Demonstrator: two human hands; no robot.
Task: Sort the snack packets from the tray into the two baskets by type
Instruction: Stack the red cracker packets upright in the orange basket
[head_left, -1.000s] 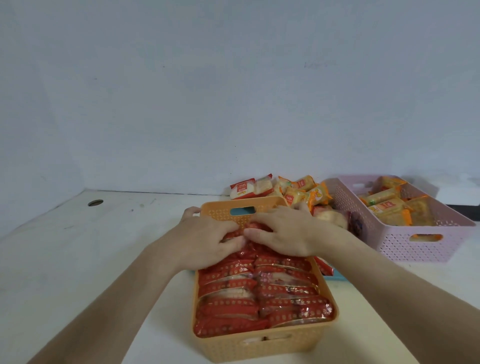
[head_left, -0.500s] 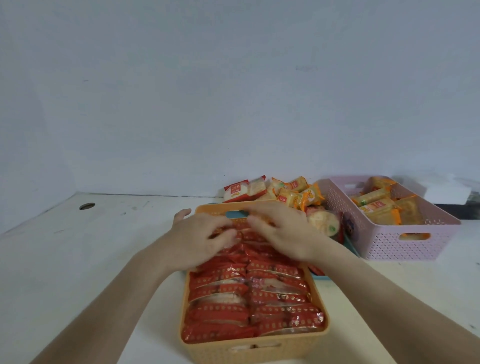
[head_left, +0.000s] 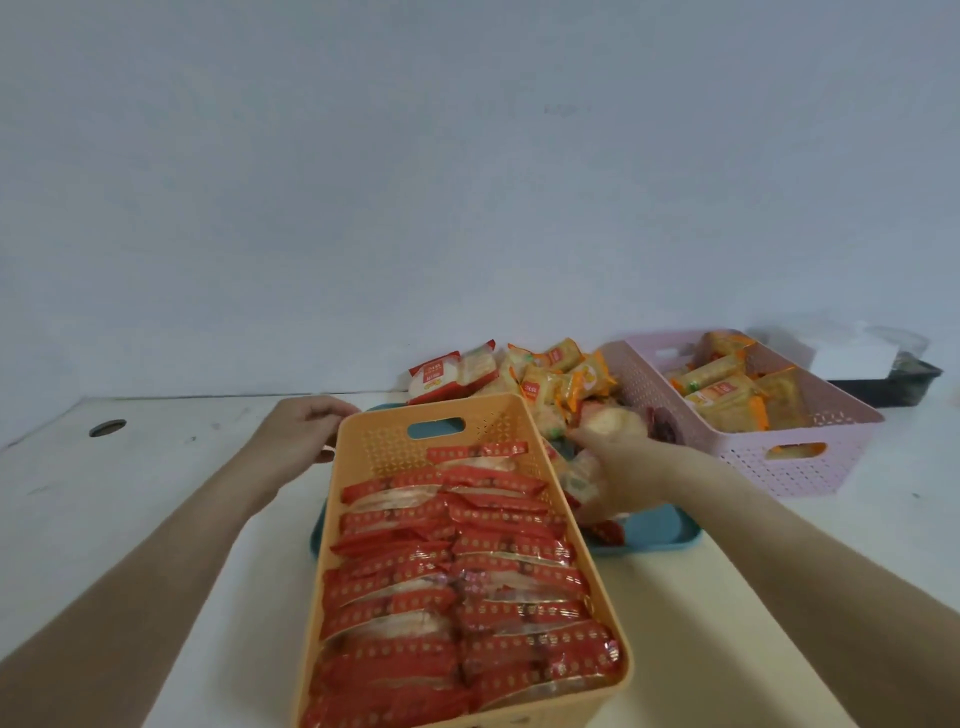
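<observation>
Head view: orange basket (head_left: 597, 582) at 6 o'clock, bottom edge cut off, packed with red packets (head_left: 447, 587) in two rows, too overlapped to count. Left hand (head_left: 298, 434) grips its far-left corner. Right hand (head_left: 621, 475), blurred, grasps pale packets (head_left: 584, 475) over teal tray (head_left: 657, 530), mostly hidden. Pink basket (head_left: 810, 452) at 2 o'clock holds orange packets (head_left: 724, 395).

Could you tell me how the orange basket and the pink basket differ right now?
The orange basket is packed with rows of red packets; the pink basket holds a few yellow-orange packets and has room left. The orange basket sits nearest, partly over the teal tray; the pink basket stands beside it, farther right. Both are perforated with cut-out handles.
</observation>
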